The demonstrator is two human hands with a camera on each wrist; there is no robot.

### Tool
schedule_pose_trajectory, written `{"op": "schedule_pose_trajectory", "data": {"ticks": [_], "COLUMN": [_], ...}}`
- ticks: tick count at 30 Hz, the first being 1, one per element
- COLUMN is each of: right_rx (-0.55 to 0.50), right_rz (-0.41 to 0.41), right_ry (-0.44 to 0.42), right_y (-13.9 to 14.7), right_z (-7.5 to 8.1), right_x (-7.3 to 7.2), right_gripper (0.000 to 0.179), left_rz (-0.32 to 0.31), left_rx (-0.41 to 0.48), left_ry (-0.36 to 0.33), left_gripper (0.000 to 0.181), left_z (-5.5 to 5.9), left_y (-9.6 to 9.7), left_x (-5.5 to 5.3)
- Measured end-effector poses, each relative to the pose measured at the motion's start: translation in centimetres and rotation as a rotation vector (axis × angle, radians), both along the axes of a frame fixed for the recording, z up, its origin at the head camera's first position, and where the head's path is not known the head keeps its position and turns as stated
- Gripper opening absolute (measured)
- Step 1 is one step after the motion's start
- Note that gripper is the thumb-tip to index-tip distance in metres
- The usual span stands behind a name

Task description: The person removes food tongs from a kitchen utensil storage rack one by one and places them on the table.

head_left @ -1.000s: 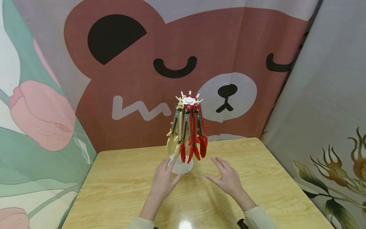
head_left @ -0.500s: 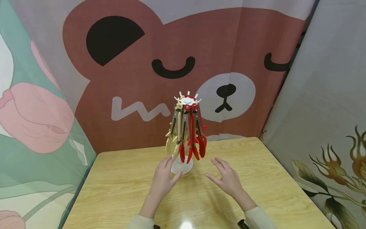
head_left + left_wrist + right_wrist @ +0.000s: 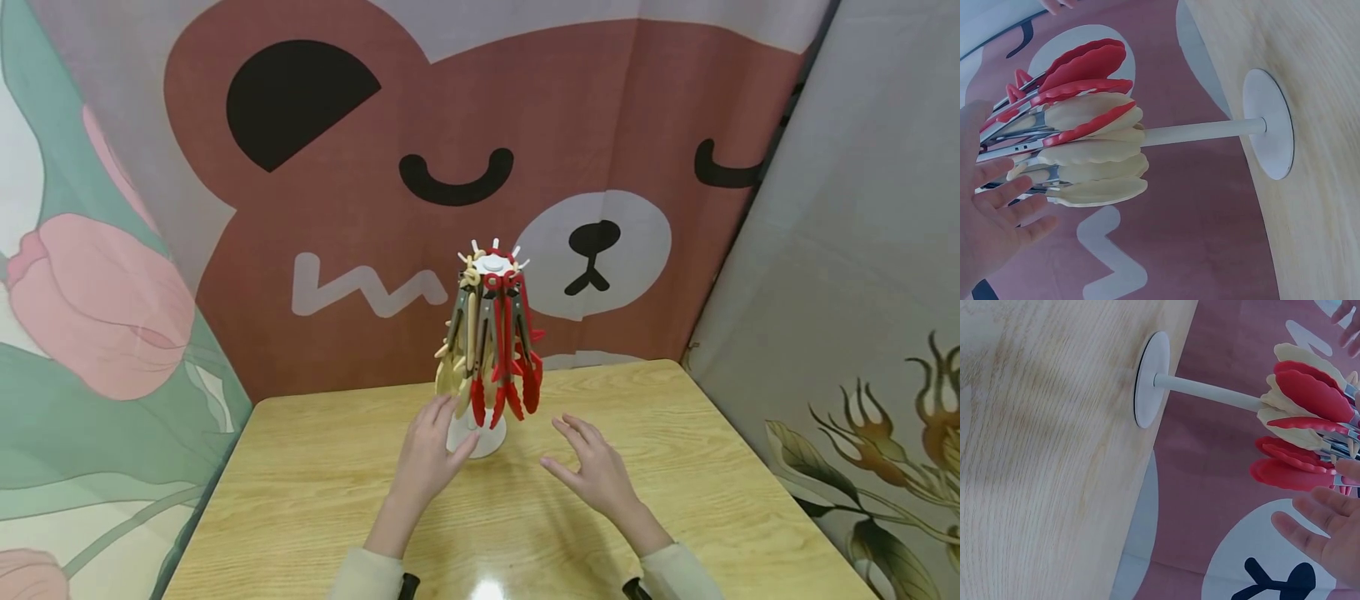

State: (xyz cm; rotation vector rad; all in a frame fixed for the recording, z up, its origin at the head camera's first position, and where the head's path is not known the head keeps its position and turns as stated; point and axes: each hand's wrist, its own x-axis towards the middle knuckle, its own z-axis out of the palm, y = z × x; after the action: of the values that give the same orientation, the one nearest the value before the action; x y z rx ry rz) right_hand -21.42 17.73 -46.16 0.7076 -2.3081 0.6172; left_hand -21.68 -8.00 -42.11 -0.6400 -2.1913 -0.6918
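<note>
A white hanging stand [image 3: 492, 265] with prongs around its top carries several tongs by their end loops. Cream tongs [image 3: 450, 373] hang on its left side and red tongs [image 3: 532, 383] on its right, scalloped heads down. My left hand [image 3: 426, 450] is spread just in front of the cream tongs, its fingertips overlapping their lower ends in the head view. On the other side, my right hand [image 3: 596, 473] hovers with fingers apart, to the right of the red tongs. Neither hand holds anything. Both wrist views show the slim white pole [image 3: 1204, 132] under the tongs.
The stand's round white base [image 3: 1152, 381] rests on a light wooden table [image 3: 315, 483]. Behind the table hangs a curtain [image 3: 337, 217] with a brown bear print. Floral cloths flank it at left [image 3: 105, 300] and right [image 3: 862, 333].
My left hand has shifted slightly forward, closer to the cream tongs. The right hand stays nearly where it was, and the stand with its tongs has not moved.
</note>
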Motion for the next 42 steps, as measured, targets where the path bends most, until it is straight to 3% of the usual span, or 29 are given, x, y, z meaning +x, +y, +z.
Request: {"op": "schedule_pose_trajectory", "data": {"ticks": [7, 16, 42], "right_rx": [-0.016, -0.020, -0.027], "right_rz": [0.021, 0.037, 0.030], "right_ry": [-0.020, -0.013, -0.003], "right_y": [0.0, 0.1, 0.0], "right_z": [-0.3, -0.3, -0.5], "right_x": [-0.1, -0.2, -0.2], "right_gripper": [0.059, 0.058, 0.056], "left_rz": [-0.001, -0.016, 0.015], "left_rx": [0.007, 0.039, 0.037], "left_ry": [0.015, 0.055, 0.006], "left_gripper": [0.049, 0.050, 0.050], "left_z": [0.8, 2.8, 6.5], "left_y": [0.0, -0.5, -1.1], "left_x": [-0.4, -1.3, -2.7]}}
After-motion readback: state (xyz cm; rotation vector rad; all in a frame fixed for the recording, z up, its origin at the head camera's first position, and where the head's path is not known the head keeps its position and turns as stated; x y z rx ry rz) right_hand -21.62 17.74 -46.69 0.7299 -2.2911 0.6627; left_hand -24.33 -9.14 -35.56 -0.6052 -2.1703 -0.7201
